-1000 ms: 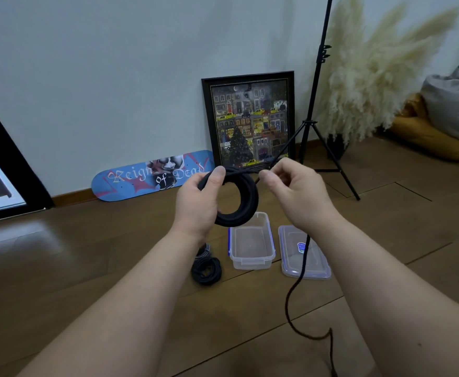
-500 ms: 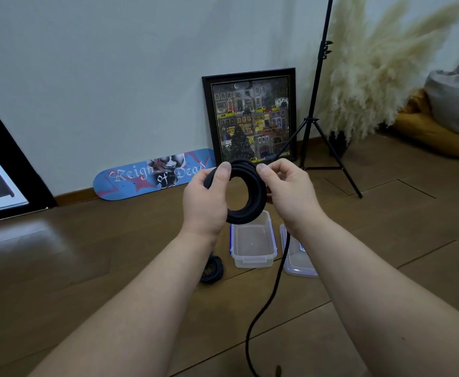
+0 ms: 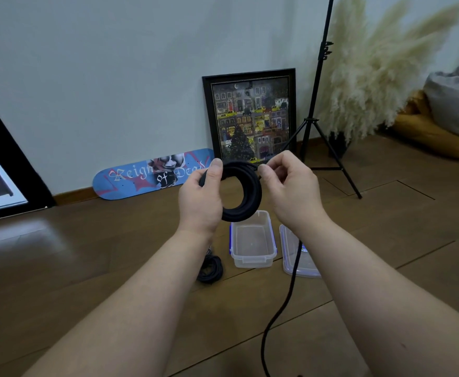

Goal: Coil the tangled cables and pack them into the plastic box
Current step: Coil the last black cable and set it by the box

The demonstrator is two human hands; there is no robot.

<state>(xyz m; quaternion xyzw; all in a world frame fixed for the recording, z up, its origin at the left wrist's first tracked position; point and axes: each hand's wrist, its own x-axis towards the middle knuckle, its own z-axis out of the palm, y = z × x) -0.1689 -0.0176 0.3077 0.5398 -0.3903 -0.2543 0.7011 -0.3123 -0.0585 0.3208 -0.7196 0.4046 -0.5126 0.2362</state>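
Note:
A black cable coil (image 3: 247,195) is held up in front of me, several loops thick. My left hand (image 3: 200,201) grips its left side, thumb on top. My right hand (image 3: 291,190) pinches the cable at the coil's upper right. The loose tail of the cable (image 3: 285,303) hangs from under my right wrist down to the floor. Below the coil an open clear plastic box (image 3: 252,263) with blue clips stands on the floor. Its lid (image 3: 293,268) lies just right of it. A second black cable bundle (image 3: 210,269) lies left of the box, partly hidden by my left forearm.
A framed picture (image 3: 250,115) leans on the wall behind the coil. A blue skateboard deck (image 3: 141,178) lies at the skirting. A black tripod (image 3: 318,104) stands right, with pampas grass (image 3: 372,72) and cushions (image 3: 440,126) beyond. A dark framed panel (image 3: 2,170) leans at the left.
My right hand moved in from the right to the coil's top, laying another loop onto it. The hanging tail swung left and shortened. The view shifted slightly.

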